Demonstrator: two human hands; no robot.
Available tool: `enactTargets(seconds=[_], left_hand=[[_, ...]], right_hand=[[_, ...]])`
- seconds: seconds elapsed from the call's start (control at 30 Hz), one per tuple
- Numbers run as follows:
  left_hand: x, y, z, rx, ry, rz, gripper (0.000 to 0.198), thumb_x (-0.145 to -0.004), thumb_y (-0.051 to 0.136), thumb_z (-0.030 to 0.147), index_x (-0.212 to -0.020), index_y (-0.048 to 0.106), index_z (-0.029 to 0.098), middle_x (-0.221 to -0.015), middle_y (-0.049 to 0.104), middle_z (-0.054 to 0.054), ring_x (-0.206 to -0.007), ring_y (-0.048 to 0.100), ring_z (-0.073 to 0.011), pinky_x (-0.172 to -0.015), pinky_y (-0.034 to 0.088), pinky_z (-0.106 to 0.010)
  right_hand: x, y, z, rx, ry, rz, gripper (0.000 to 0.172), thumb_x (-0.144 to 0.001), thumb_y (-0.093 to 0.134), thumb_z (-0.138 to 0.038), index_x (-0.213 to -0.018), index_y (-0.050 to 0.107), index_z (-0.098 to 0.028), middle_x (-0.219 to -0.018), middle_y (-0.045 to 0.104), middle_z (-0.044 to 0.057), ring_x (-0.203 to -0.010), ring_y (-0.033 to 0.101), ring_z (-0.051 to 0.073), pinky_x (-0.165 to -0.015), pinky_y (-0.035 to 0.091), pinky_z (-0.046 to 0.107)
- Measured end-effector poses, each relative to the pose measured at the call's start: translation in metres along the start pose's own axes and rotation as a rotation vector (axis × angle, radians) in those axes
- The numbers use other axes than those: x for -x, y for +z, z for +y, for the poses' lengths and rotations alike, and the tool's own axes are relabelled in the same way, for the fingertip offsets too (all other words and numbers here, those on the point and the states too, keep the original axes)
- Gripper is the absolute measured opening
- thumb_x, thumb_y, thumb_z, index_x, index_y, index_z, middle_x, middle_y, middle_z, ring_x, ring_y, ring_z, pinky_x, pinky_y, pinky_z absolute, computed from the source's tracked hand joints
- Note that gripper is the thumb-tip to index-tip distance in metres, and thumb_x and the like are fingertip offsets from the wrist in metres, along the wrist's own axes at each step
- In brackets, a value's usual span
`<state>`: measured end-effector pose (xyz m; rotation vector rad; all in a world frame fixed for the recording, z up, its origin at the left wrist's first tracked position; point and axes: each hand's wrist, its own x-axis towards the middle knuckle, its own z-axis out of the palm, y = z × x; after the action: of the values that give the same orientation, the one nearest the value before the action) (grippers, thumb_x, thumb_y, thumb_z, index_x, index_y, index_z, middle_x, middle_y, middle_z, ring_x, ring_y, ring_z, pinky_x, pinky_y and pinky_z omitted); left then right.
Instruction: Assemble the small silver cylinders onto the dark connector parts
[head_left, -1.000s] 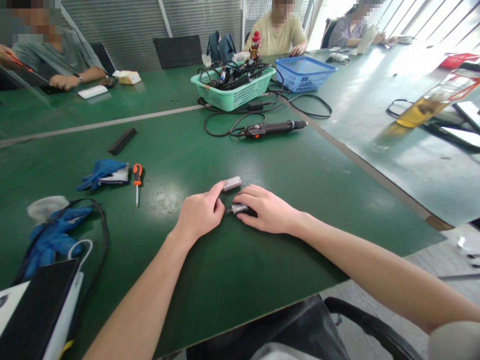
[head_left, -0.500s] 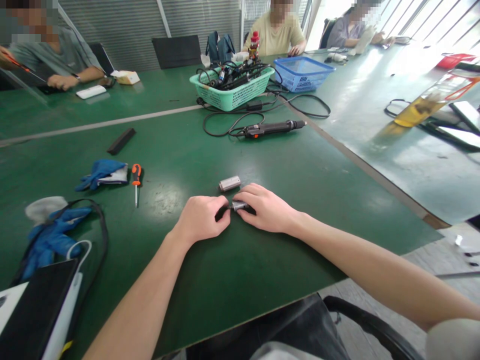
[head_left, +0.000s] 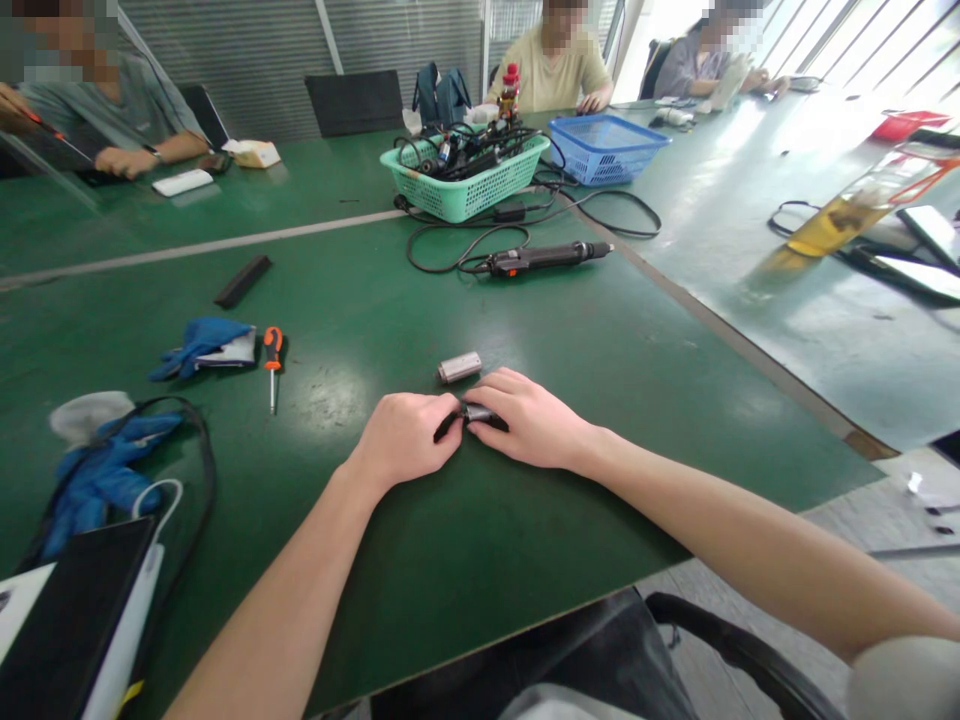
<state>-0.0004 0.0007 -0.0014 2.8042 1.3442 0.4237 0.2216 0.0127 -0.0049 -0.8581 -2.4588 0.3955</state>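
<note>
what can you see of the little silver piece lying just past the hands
The silver piece is a small boxy block, metallic light grey, its left end looking darker. It lies flat, slightly angled, on the green table, with nothing on top of it. The right hand sits just on its near side, fingers close but apparently apart from it; that hand and the left hand hold a separate small part instead. Finer detail is too small to tell.

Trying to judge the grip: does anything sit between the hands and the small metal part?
Nothing visible does. The left hand and right hand both touch the small metal part on the table; the grey block lies apart, beyond them.
</note>
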Motion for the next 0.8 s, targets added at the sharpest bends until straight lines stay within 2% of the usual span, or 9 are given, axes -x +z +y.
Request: enactTargets(seconds=[0.8], left_hand=[[-0.0016, -0.0003, 0.0017, 0.011, -0.020, -0.025, 0.021, -0.095, 0.049, 0.034, -0.090, 0.064, 0.020, -0.079, 0.070, -0.003, -0.065, 0.062, -0.0166, -0.061, 0.039, -0.029]], right_hand=[[0.0000, -0.0017, -0.0015, -0.035, -0.011, -0.015, 0.019, -0.096, 0.057, -0.025, -0.112, 0.064, -0.017, -0.107, 0.068, 0.011, -0.103, 0.058, 0.026, -0.092, 0.050, 0.043]])
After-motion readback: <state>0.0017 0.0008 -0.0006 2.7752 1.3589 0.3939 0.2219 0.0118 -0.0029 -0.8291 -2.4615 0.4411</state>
